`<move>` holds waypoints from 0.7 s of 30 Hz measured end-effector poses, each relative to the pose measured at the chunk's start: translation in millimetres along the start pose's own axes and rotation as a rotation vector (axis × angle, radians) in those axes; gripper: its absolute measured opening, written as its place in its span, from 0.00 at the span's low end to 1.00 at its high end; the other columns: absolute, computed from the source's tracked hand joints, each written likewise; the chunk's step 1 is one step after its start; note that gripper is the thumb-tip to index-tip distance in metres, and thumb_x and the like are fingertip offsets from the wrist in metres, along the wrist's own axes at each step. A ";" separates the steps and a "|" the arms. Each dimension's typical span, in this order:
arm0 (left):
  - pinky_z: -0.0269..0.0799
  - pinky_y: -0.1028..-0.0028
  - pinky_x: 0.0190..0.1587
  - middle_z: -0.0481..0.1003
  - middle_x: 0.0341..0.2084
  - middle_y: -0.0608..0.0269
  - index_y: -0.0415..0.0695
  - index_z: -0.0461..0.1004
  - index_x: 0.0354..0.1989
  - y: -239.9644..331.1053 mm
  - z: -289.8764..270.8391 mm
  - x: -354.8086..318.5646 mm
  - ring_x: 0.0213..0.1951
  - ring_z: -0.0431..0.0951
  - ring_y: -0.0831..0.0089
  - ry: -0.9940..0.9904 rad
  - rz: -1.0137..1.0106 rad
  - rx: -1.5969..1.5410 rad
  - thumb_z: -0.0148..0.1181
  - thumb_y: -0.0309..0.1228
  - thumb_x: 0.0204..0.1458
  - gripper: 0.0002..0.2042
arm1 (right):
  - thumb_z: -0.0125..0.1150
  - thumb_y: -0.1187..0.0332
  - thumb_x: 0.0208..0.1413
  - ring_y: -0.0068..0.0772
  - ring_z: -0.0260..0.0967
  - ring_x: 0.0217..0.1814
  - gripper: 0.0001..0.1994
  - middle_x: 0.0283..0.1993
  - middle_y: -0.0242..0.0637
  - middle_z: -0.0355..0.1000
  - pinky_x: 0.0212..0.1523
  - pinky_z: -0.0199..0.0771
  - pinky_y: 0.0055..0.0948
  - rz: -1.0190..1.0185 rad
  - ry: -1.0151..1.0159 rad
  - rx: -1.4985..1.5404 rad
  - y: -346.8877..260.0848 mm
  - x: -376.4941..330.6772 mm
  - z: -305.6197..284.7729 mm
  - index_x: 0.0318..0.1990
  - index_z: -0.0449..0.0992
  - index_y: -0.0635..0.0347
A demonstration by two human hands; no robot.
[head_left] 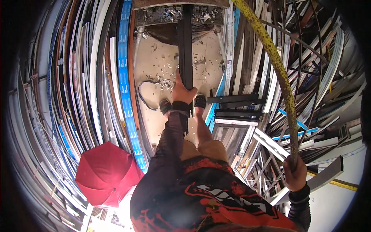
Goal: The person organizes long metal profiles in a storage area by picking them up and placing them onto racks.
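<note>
Between racks of stacked metal profiles, the left hand grips a long dark bar already lifted upright off the littered floor, fingers wrapped closed, while the right hand clasps a yellow pole.

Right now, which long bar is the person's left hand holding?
The left hand grips the dark bar running straight ahead over the floor. The yellow pole is in the right hand.

A narrow strip of littered floor stays open between leaning profile stacks and piled offcuts.
</note>
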State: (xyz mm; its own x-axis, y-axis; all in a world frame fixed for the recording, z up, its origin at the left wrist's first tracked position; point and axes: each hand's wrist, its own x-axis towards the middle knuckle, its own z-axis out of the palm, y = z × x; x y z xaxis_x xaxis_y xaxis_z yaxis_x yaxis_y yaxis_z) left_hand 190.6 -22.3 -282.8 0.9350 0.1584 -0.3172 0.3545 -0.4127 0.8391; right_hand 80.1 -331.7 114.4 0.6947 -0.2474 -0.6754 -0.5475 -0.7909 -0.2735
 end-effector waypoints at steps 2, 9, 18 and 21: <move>0.75 0.59 0.46 0.76 0.41 0.41 0.46 0.43 0.70 8.8 -7.7 6.9 0.42 0.78 0.46 -0.016 -0.004 0.004 0.65 0.31 0.34 0.50 | 0.57 0.71 0.56 0.22 0.58 0.19 0.04 0.19 0.32 0.64 0.23 0.59 0.26 -0.059 0.047 0.002 3.4 1.5 3.9 0.33 0.69 0.61; 0.75 0.61 0.47 0.75 0.43 0.41 0.46 0.44 0.69 -2.5 -8.9 6.5 0.43 0.78 0.49 0.000 0.045 -0.044 0.66 0.29 0.33 0.50 | 0.57 0.73 0.57 0.19 0.55 0.21 0.03 0.20 0.27 0.62 0.24 0.56 0.24 -0.016 0.008 0.044 0.3 2.9 2.2 0.33 0.69 0.60; 0.74 0.59 0.44 0.76 0.42 0.42 0.44 0.44 0.69 4.5 -15.8 10.9 0.41 0.78 0.47 0.003 0.031 -0.062 0.65 0.29 0.32 0.50 | 0.59 0.67 0.52 0.59 0.71 0.35 0.10 0.33 0.51 0.73 0.34 0.72 0.46 -0.600 0.420 0.092 126.3 240.1 238.2 0.38 0.72 0.62; 0.75 0.60 0.44 0.76 0.41 0.42 0.44 0.44 0.69 27.2 13.6 13.7 0.40 0.78 0.47 -0.035 0.004 -0.072 0.66 0.29 0.34 0.50 | 0.60 0.61 0.53 0.58 0.75 0.38 0.13 0.37 0.52 0.76 0.38 0.75 0.46 0.073 0.563 -0.146 129.8 323.8 299.3 0.41 0.74 0.59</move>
State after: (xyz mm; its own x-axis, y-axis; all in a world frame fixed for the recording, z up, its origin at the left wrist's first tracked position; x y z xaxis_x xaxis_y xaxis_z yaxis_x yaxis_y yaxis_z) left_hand 213.2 -43.6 -270.3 0.9364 0.1253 -0.3278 0.3509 -0.3474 0.8696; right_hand 94.4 -346.9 -344.8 0.8205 -0.5316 -0.2101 -0.5609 -0.8197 -0.1162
